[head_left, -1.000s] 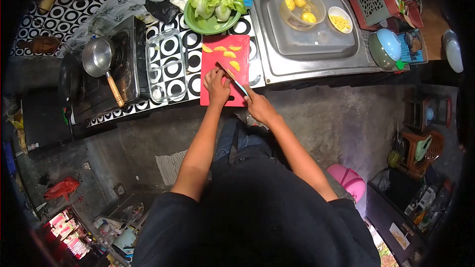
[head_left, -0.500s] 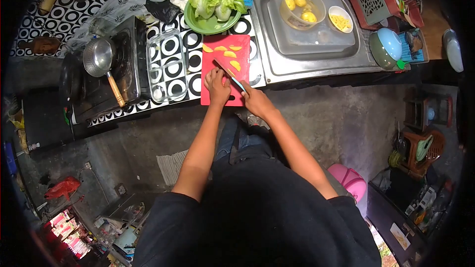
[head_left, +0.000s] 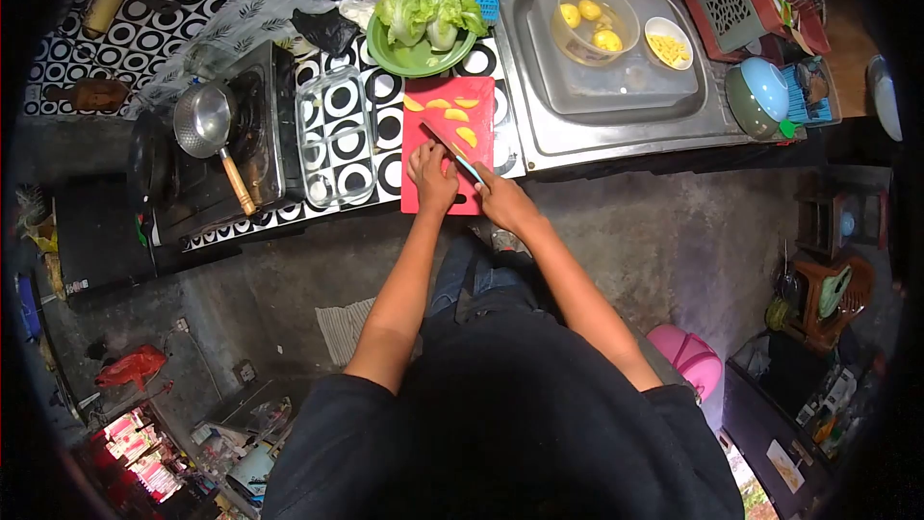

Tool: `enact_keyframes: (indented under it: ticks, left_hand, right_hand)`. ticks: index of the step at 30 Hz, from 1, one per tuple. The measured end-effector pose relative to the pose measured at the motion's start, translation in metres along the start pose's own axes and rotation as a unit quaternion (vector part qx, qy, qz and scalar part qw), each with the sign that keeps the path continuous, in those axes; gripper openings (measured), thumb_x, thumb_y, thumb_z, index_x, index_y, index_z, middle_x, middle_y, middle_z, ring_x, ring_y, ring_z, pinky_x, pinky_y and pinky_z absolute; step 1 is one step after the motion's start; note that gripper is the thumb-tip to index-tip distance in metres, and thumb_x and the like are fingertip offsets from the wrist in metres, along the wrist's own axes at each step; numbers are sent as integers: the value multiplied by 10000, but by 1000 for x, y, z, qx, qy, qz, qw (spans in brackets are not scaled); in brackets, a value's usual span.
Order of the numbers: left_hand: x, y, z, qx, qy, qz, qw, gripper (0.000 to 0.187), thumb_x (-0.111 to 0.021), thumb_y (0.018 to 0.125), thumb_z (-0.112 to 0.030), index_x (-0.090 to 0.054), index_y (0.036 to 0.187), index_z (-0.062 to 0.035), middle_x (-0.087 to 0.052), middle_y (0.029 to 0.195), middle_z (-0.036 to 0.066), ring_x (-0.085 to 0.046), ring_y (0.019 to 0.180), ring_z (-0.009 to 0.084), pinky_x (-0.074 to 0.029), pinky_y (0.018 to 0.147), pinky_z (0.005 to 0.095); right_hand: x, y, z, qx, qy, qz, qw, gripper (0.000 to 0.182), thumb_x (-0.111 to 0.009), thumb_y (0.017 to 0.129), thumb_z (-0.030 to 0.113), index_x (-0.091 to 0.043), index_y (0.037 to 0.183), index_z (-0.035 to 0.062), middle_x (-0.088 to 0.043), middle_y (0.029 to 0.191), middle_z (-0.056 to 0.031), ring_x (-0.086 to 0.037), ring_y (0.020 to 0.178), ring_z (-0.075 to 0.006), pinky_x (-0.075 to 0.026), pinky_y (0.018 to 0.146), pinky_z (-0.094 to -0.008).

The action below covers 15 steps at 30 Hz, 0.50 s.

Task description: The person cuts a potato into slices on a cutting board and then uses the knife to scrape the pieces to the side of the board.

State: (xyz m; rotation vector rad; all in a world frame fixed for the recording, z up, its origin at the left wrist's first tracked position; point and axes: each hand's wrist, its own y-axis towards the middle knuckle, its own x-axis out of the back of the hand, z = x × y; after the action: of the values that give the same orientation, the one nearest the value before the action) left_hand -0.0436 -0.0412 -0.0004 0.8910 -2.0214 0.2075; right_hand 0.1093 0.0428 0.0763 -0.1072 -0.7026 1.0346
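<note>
On a red cutting board (head_left: 449,101) lie several yellow wedges (head_left: 466,137), spread over its far half. My right hand (head_left: 505,202) is closed around the light-blue handle of a knife (head_left: 448,146); the blade points away and to the left, across the board. Just left of the blade, my left hand (head_left: 433,178) presses down on the board with its fingers curled. Whatever sits under those fingertips is hidden. The board's slot handle lies at its near edge, between my wrists.
A green basin (head_left: 419,60) of leafy greens stands behind the board, and a glass dish (head_left: 337,140) to its left. Further left, a ladle-like pan (head_left: 204,120) rests on the stove. At the sink, a tub (head_left: 597,24) holds peeled yellow pieces beside a small bowl (head_left: 669,43) of strips.
The whole view has shifted slightly, so everything appears a little further right and lower. Both hands and the knife keep nearly the same place on the board.
</note>
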Motion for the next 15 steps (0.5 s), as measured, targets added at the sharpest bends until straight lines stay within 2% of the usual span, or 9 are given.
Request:
enact_keyframes:
  ticks: [2,4,7,10,15]
  left_hand:
    - [1,0,-3,1,-9,9,1000,380,-750,739,-65,-626,1098,-79,-556,1285,136,-444,1275,365,-301,1088,519]
    - [3,-1,-2,2,-11,10,1000,388,-750,738,-64,-627,1106,-80,-556,1286,137,-444,1274,365,-302,1087,518]
    - [0,0,0,-2,-10,1,1000,392,-751,739,-64,-630,1111,-86,-559,1278,133,-446,1273,362,-302,1086,515]
    - [-1,0,0,-3,-5,-2,1000,389,-754,742,-66,-632,1111,-91,-563,1267,127,-449,1269,358,-302,1083,510]
    - [2,0,-3,-2,-5,5,1000,347,-767,750,-82,-644,1074,-94,-570,1250,106,-458,1247,346,-308,1073,505]
  right_hand:
    - [-1,-5,-14,-5,3,0,1000,486,-457,1025,220,-407,1499,127,-652,1130,-328,-600,1117,-494,-464,956,-558]
    - [11,-24,-3,-37,7,25,999,491,-455,1024,224,-403,1504,134,-649,1138,-330,-597,1124,-495,-466,960,-559]
    - [9,-24,2,-37,-4,17,999,501,-456,1022,228,-387,1510,139,-652,1127,-329,-600,1115,-497,-466,953,-566]
    - [12,-3,15,-59,15,36,998,487,-479,1030,213,-435,1502,100,-611,1237,-328,-574,1175,-488,-448,1009,-511]
    - [13,-17,5,-44,29,19,998,485,-476,1034,205,-433,1507,106,-614,1224,-338,-586,1168,-479,-454,1005,-493]
